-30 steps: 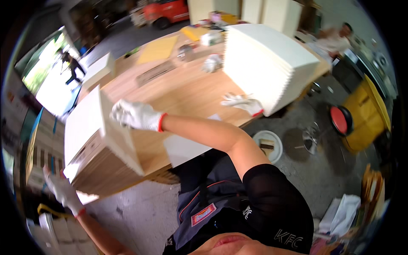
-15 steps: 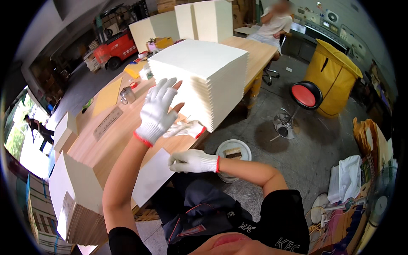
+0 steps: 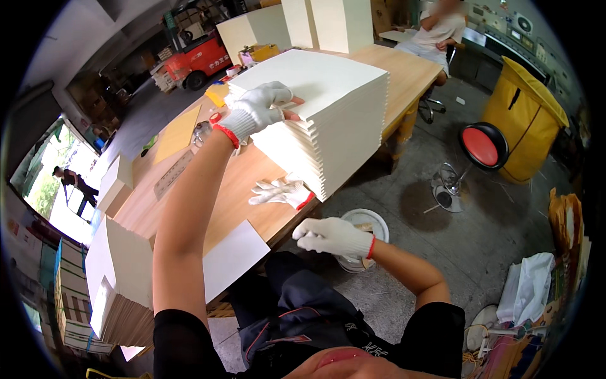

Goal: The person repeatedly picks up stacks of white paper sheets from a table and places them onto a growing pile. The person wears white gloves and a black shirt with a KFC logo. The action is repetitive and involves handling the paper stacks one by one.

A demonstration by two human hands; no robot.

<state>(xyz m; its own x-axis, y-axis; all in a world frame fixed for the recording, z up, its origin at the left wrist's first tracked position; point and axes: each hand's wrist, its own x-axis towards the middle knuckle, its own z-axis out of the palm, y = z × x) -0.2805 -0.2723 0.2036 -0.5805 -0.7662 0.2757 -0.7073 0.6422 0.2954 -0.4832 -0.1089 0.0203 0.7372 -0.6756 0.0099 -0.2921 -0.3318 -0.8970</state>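
A tall stack of white paper (image 3: 309,82), its side layered in ridges, stands on the wooden table (image 3: 218,205). My left hand (image 3: 262,104), in a white knit glove with bare thumb and forefinger tips, is at the stack's near left top edge. Those two fingertips are apart, with nothing visible between them. In front of the table edge hovers my right hand (image 3: 334,237), also gloved, its fingers curled together and no object showing in them. A loose white glove (image 3: 284,192) with a red cuff lies beside the stack. One white sheet (image 3: 237,259) rests at the table's near edge.
Below my right hand stands a white bucket (image 3: 372,221). A red-seated stool (image 3: 483,145) and a yellow bin (image 3: 524,120) are at right. More paper stacks (image 3: 123,259) sit at left, near a metal ruler (image 3: 173,174). Behind the table a person (image 3: 435,38) sits.
My left hand has moved up and forward from above the table to the stack's top edge. My right hand has shifted right, away from the white sheet. The view has turned slightly.
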